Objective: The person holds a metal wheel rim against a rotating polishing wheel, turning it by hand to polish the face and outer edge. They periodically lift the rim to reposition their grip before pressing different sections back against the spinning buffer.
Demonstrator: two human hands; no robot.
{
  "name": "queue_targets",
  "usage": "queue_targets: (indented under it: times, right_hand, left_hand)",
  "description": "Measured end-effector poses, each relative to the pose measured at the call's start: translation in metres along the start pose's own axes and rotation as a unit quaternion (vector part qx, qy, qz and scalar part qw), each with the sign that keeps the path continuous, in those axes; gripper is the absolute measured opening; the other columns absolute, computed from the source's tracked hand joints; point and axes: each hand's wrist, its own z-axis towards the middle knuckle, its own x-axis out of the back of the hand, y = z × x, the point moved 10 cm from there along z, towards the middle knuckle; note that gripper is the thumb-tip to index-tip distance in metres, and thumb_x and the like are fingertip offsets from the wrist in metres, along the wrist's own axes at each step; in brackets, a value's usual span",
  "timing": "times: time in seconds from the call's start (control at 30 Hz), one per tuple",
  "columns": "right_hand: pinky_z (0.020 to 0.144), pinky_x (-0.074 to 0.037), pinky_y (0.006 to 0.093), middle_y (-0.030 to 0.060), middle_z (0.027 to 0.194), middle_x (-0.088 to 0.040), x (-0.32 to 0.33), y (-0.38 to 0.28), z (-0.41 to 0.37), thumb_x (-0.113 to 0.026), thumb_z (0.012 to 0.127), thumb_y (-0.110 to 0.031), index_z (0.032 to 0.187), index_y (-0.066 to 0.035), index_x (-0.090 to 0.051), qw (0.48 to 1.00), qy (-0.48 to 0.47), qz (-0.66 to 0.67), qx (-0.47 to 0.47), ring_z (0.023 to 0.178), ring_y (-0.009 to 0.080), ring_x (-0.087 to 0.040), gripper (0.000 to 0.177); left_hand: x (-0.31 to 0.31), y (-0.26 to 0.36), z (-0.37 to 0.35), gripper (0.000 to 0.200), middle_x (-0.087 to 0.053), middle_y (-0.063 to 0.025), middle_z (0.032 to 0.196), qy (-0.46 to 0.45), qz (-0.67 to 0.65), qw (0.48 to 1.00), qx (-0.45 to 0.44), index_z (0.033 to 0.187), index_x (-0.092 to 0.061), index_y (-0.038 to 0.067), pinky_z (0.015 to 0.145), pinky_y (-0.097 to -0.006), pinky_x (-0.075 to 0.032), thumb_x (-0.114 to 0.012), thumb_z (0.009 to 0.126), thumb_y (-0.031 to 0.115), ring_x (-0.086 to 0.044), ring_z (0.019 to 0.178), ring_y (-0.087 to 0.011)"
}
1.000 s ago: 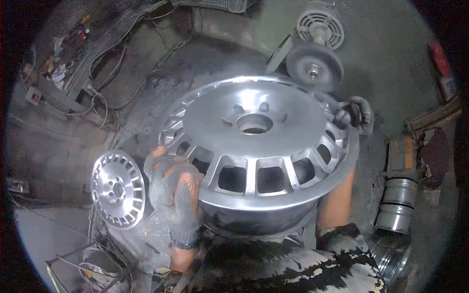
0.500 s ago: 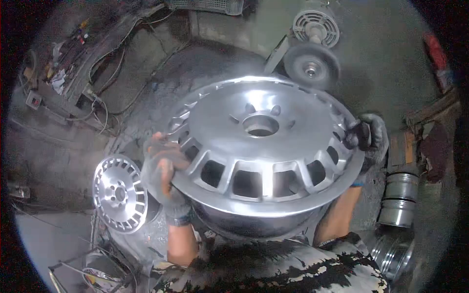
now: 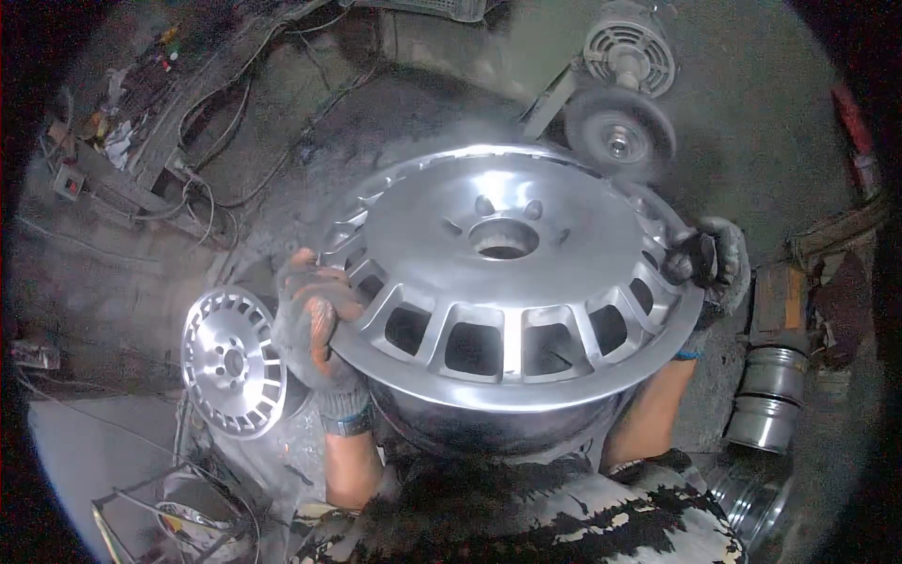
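**A:** Entry one, the rim [image 3: 442, 235]. Where is it?

**B:** In front of the person's chest, face up and tilted toward the camera. Its far edge is just beside the buff wheel [image 3: 620, 136]. Whether they touch cannot be told.

**A:** Left hand [image 3: 315, 329]?

**B:** Gloved, with fingers curled over the near-left edge of the rim, gripping it. A second ago it held lower on that edge, and it has since moved up.

**A:** Right hand [image 3: 709, 263]?

**B:** Gloved, with fingers closed on the far-right edge. It has come down that edge, nearer the person.

**A:** Any change to the rim itself?

**B:** It has turned a little, and the lug holes now stand further right. Almost nothing has changed in the last half second, so the regrip looks finished. A different stretch of edge probably now faces the buff wheel.

**A:** Other entries?

**B:** The motor [image 3: 629, 52] sits behind the buff wheel. A small rim [image 3: 233, 362] lies on the floor, left of the left hand. Metal drums [image 3: 766, 399] stand at the right, well apart.
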Motion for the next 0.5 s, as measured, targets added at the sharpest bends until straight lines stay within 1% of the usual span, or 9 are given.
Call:
queue_targets:
  times: [0.07, 0.13, 0.2, 0.27, 0.37, 0.43, 0.5]
  right_hand:
    - [0.062, -0.053, 0.033, 0.0121, 0.084, -0.067, -0.005, 0.009, 0.002, -0.065, 0.095, -0.008, 0.095, 0.0, -0.068, 0.998, -0.001, 0.052, -0.024, 0.068, 0.0211, -0.068, 0.009]
    - [0.061, -0.053, 0.0326, 0.0111, 0.085, -0.068, -0.009, 0.02, 0.002, -0.064, 0.096, -0.009, 0.094, 0.001, -0.068, 0.997, -0.018, 0.04, -0.058, 0.068, 0.019, -0.067, 0.011]
    - [0.06, -0.053, 0.0317, 0.0099, 0.086, -0.068, -0.011, 0.034, 0.0, -0.063, 0.097, -0.01, 0.095, 0.001, -0.069, 0.987, -0.024, 0.096, -0.13, 0.069, 0.0167, -0.067, 0.012]
    - [0.059, -0.052, 0.0302, 0.0086, 0.087, -0.07, -0.013, 0.049, -0.009, -0.064, 0.098, -0.011, 0.099, 0.001, -0.069, 0.946, -0.021, 0.217, -0.239, 0.069, 0.0144, -0.067, 0.013]
    - [0.061, -0.053, 0.0274, 0.0081, 0.087, -0.07, -0.014, 0.046, -0.01, -0.066, 0.098, -0.018, 0.109, 0.002, -0.068, 0.936, 0.001, 0.264, -0.234, 0.07, 0.0125, -0.066, 0.023]
    - [0.062, -0.053, 0.027, 0.0086, 0.089, -0.071, -0.015, 0.058, -0.007, -0.066, 0.098, -0.02, 0.114, 0.002, -0.067, 0.974, -0.021, 0.19, -0.119, 0.071, 0.0128, -0.066, 0.027]
    - [0.064, -0.054, 0.0276, 0.0073, 0.092, -0.07, -0.027, 0.09, -0.012, -0.066, 0.096, -0.017, 0.115, 0.002, -0.067, 0.96, -0.032, 0.224, -0.166, 0.072, 0.0135, -0.066, 0.027]
  left_hand:
    - [-0.001, 0.003, 0.003, 0.035, -0.067, -0.0156, 0.08, 0.004, -0.009, 1.0, -0.014, 0.076, -0.07, -0.004, 0.106, -0.0508, -0.046, -0.055, 0.089, 0.024, -0.063, 0.092, -0.0318]
    - [-0.002, 0.008, 0.004, 0.034, -0.068, -0.0161, 0.081, 0.01, 0.018, 0.999, -0.032, 0.076, -0.07, -0.004, 0.107, -0.0512, -0.045, -0.056, 0.089, 0.024, -0.064, 0.093, -0.0319]
    - [-0.002, 0.007, 0.003, 0.035, -0.069, -0.0164, 0.081, 0.021, 0.039, 0.998, -0.042, 0.077, -0.07, -0.004, 0.107, -0.0516, -0.045, -0.056, 0.089, 0.024, -0.064, 0.094, -0.0319]
    - [-0.002, 0.003, 0.001, 0.035, -0.069, -0.0163, 0.081, 0.023, 0.037, 0.998, -0.045, 0.077, -0.071, -0.005, 0.108, -0.0517, -0.044, -0.056, 0.09, 0.024, -0.064, 0.094, -0.032]
    - [-0.007, 0.021, 0.002, 0.035, -0.068, -0.0158, 0.081, -0.009, 0.036, 0.996, -0.076, 0.078, -0.071, -0.005, 0.109, -0.0518, -0.044, -0.055, 0.09, 0.024, -0.064, 0.093, -0.0322]
    - [0.001, 0.003, -0.003, 0.035, -0.068, -0.015, 0.081, 0.026, 0.042, 0.997, -0.055, 0.078, -0.07, -0.004, 0.11, -0.0522, -0.044, -0.055, 0.091, 0.025, -0.064, 0.092, -0.0323]
    - [0.001, -0.003, -0.004, 0.036, -0.068, -0.0145, 0.082, 0.033, 0.012, 0.999, -0.032, 0.078, -0.07, -0.004, 0.11, -0.0526, -0.043, -0.055, 0.091, 0.026, -0.064, 0.091, -0.0323]
